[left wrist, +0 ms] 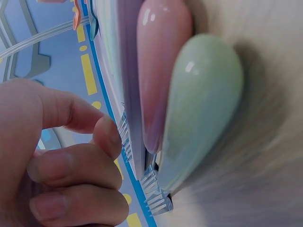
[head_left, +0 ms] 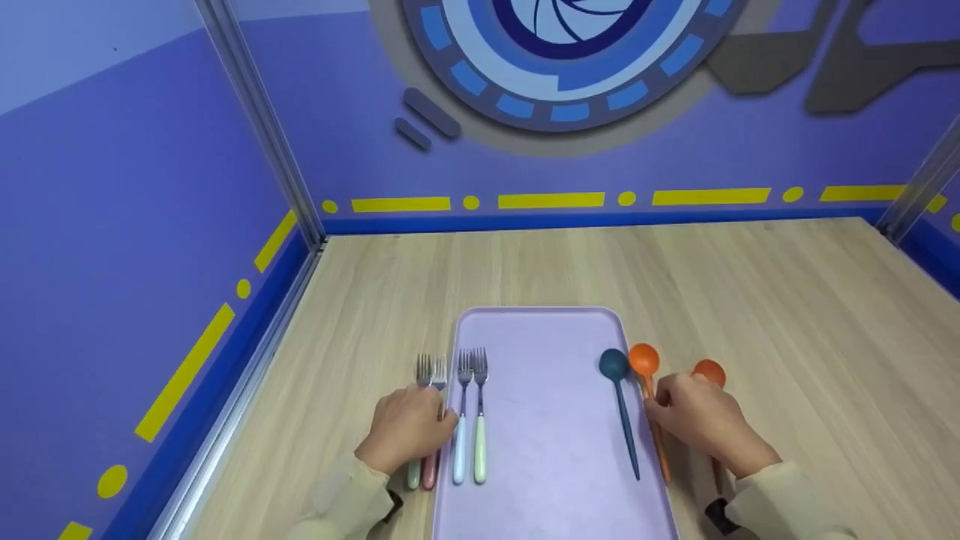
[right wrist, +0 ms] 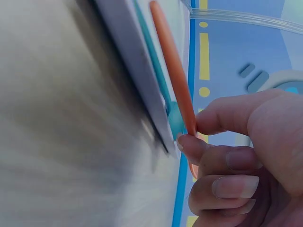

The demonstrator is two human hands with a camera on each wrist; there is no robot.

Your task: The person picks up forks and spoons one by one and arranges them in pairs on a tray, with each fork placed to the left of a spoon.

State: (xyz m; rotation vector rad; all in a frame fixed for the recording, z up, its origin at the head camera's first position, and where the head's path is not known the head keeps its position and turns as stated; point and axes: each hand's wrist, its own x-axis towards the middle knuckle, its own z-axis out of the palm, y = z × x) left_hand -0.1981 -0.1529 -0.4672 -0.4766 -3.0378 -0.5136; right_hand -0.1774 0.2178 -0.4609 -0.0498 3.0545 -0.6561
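At the tray's left rim my left hand (head_left: 409, 424) hovers over two forks on the table, one green-handled (left wrist: 203, 104), one pink-handled (left wrist: 163, 66). Its fingers curl, with thumb and forefinger tips meeting and nothing visible between them. On the lilac tray (head_left: 547, 405) lie a blue-handled fork (head_left: 460, 450) and a pale-green-handled fork (head_left: 480, 450). My right hand (head_left: 709, 412) pinches the handle of an orange spoon (head_left: 644, 360) between thumb and forefinger, over the tray's right rim. Just left of it, a dark teal spoon (head_left: 614, 364) lies on the tray.
A second, redder orange spoon (head_left: 709, 370) lies on the table right of the tray, partly hidden under my right hand. The wooden table (head_left: 525, 262) runs back to a blue-purple wall (head_left: 360, 150), and another wall panel (head_left: 135, 247) stands at left.
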